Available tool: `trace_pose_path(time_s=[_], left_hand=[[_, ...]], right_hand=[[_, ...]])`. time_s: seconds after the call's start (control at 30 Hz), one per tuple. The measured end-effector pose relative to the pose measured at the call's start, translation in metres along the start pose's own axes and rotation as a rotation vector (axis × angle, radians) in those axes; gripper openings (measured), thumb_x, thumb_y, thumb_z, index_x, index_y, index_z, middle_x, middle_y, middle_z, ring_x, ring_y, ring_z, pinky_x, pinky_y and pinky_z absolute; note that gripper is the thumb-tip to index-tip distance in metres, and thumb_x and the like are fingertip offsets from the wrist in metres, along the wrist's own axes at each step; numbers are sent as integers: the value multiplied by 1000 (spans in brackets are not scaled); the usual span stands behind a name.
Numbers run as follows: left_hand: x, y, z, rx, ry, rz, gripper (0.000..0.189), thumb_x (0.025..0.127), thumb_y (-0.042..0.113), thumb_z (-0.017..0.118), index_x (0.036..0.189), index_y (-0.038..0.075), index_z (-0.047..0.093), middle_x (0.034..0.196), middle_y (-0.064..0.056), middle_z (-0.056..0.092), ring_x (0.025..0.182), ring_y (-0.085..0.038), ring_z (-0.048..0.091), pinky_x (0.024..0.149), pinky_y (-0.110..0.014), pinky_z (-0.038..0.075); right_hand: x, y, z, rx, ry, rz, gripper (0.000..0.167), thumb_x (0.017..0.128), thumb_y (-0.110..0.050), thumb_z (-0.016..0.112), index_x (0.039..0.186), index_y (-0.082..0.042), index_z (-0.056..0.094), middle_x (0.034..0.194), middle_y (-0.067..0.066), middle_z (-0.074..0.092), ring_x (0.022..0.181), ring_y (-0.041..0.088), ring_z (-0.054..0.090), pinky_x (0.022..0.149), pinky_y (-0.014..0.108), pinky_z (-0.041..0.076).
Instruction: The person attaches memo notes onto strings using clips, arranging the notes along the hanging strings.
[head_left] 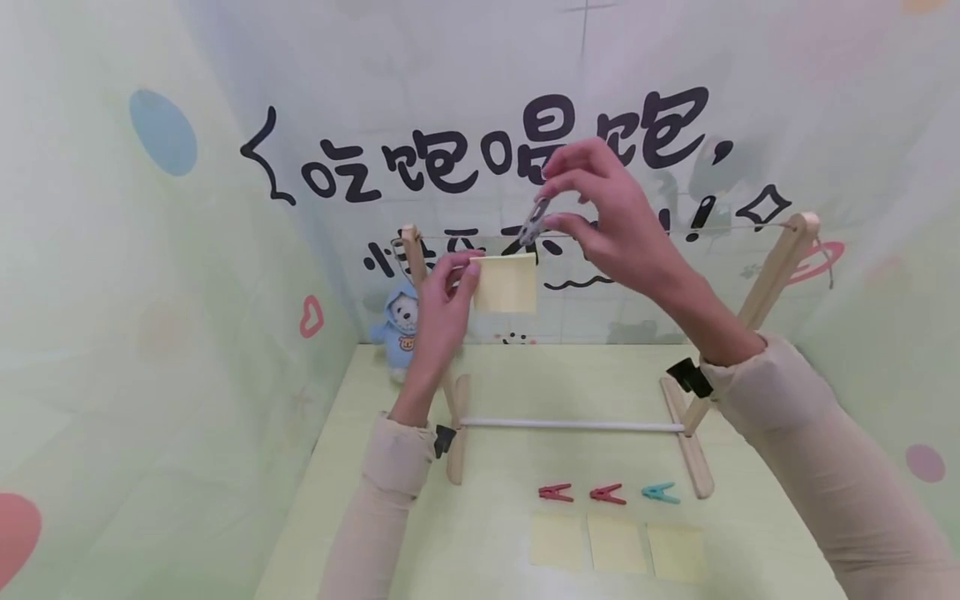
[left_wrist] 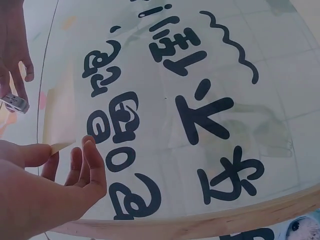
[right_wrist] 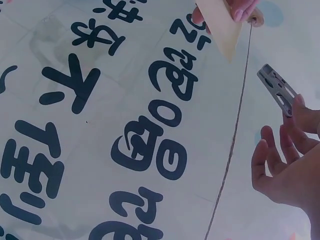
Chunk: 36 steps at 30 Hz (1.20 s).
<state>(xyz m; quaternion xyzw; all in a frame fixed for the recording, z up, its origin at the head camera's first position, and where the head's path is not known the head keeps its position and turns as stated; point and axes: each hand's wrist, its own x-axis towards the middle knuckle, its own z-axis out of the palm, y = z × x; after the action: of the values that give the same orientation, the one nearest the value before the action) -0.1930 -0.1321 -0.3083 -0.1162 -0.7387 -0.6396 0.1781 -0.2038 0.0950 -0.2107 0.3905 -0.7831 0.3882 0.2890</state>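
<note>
My left hand (head_left: 444, 308) pinches a pale yellow paper note (head_left: 506, 285) by its left side, beside the string (right_wrist: 235, 135) of a wooden stand. The note hangs flat toward the camera in the head view. To the right and a little above, my right hand (head_left: 615, 221) pinches a grey clothespin (head_left: 534, 223) between thumb and finger. The clothespin (right_wrist: 277, 90) is apart from both the note and the string in the right wrist view. In the left wrist view, the note (left_wrist: 60, 117) stands close to the string.
The stand has two wooden posts (head_left: 776, 271) and a white rod (head_left: 570, 425) low between them. Two red clothespins (head_left: 555, 492) and a teal clothespin (head_left: 661, 492) lie in a row above three yellow notes (head_left: 617, 543). A blue-hooded plush toy (head_left: 401, 333) is behind the left post.
</note>
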Motion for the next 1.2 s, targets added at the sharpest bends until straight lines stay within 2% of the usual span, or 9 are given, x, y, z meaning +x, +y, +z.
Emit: trace_pose_path(time_s=[0.07,0.17,0.33,0.47,0.57,0.77,0.97,1.2], left_hand=[[4,3,0,4,14,5,24,114,11,60,132,-2,68,142,-16,70,129,-29,70,103,-33,55],[8,5,1,3,25,19,24,114,11,60,132,-2,69,143,-15,70,125,-28,70,96,-27,53],[11,7,3,-9,34,15,26,114,15,61,131,-2,69,143,-18,70,123,-28,71,93,-24,53],[13,8,6,-16,101,12,25,113,14,62,130,-3,70,135,-19,72,120,-28,71,90,-22,54],[14,9,9,-55,166,-4,24,113,13,62,129,-3,70,131,-19,73,113,-22,70,89,-20,54],[14,9,19,-189,257,-23,23,112,11,63,126,-6,70,128,-16,71,102,-10,63,91,-20,54],[12,10,25,-275,310,-32,23,112,10,62,128,-5,70,131,-13,69,111,-13,65,105,-27,55],[12,7,29,-272,343,-51,25,113,13,62,130,-2,71,138,-10,67,117,-17,66,110,-30,54]], right_hand=[[5,1,2,0,4,8,20,92,13,80,110,15,74,131,26,58,127,33,57,106,28,43],[11,1,5,-14,-7,26,19,93,12,80,111,15,74,130,24,57,125,33,59,109,34,44],[16,1,12,-42,-32,46,19,94,10,80,111,15,73,130,23,56,127,33,59,113,41,45],[19,1,17,-70,-44,42,18,95,8,80,110,14,74,129,23,57,127,34,59,111,42,46],[20,1,21,-85,-45,29,17,94,7,81,109,13,74,128,22,59,125,36,60,109,43,47],[21,2,25,-112,-47,28,17,94,5,82,109,12,75,127,21,60,117,38,60,102,46,47],[22,3,29,-132,-53,53,15,95,4,81,108,10,76,126,20,60,114,39,60,100,47,45],[24,3,32,-163,-63,81,14,97,0,81,109,6,77,128,17,60,121,34,60,96,48,38]])
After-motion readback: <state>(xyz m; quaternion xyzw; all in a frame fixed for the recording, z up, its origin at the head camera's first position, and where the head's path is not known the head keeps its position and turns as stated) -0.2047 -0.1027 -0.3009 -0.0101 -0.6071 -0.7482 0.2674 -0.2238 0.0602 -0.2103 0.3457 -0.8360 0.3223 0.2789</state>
